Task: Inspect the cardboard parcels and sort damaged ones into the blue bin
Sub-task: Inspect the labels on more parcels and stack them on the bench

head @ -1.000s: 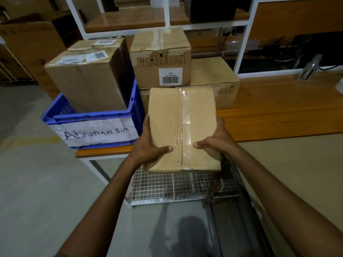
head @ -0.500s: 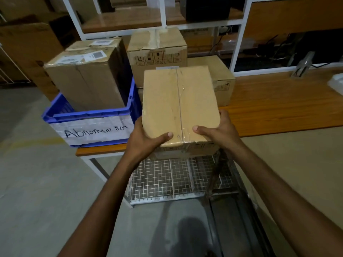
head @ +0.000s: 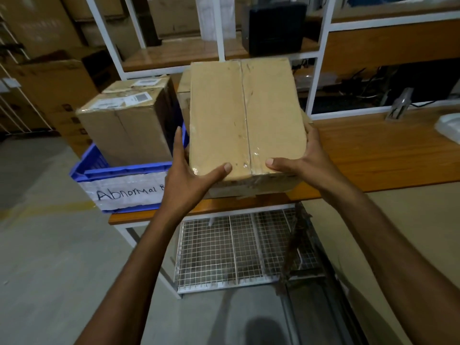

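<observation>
I hold a plain cardboard parcel (head: 245,115) with clear tape along its middle seam, raised above the near edge of the wooden table (head: 373,155). My left hand (head: 189,175) grips its left near corner, thumb on the top face. My right hand (head: 301,160) grips the right side, thumb on top as well. The parcel's near lower edge looks crumpled, with torn tape. The blue bin (head: 119,175), labelled "Abnormal Bin", stands at the table's left end and holds two labelled parcels (head: 124,125). The raised parcel hides most of the stacked parcels behind it.
A white-framed shelf unit (head: 219,28) rises behind the table, with a black box (head: 276,26) on its shelf. A wire mesh cart (head: 236,247) sits below the table edge in front of me. Large cartons (head: 47,85) stand at the left. Cables and a white object (head: 448,125) lie at the right.
Both hands have lifted the parcel up and forward and tipped its top face toward me; it now covers the stacked parcels behind. My grip has stayed the same.
</observation>
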